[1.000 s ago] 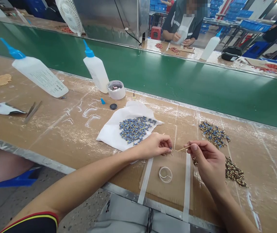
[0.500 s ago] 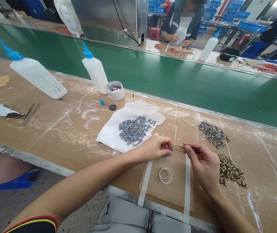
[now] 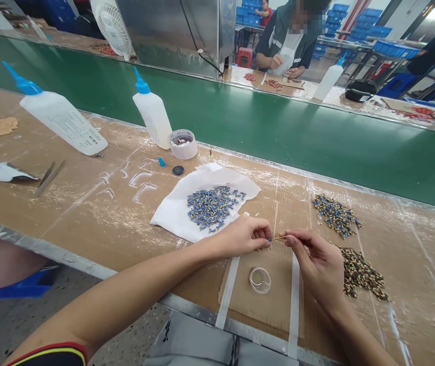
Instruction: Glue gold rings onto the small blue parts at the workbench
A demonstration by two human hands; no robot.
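Note:
My left hand [image 3: 253, 235] pinches a tiny blue piece [image 3: 269, 239] at its fingertips. A thin wooden stick, like a toothpick [image 3: 278, 238], is held between the thumb and forefinger of my right hand [image 3: 314, 256], its tip at the blue piece. Below both hands a small clear round cup [image 3: 260, 280] rests on a cardboard sheet [image 3: 240, 300]. Left of my left hand, many small blue-and-yellow pieces [image 3: 211, 206] lie heaped on a white cloth [image 3: 171, 216]. Beyond my right hand are a pile of blue-and-gold pieces [image 3: 335, 214] and a pile of dark-and-gold pieces [image 3: 364, 274].
Two white bottles with blue nozzles, one tilted [image 3: 62, 122] and one nearer the middle [image 3: 152, 114], stand by a tape roll [image 3: 183, 147]. Tweezers [image 3: 50, 178] lie at left. A green belt [image 3: 240, 122] crosses behind; a person [image 3: 286, 46] works beyond it.
The stick's tip has come closer to the blue piece, with my right hand shifted slightly left. The whole view has dropped a little in the frame.

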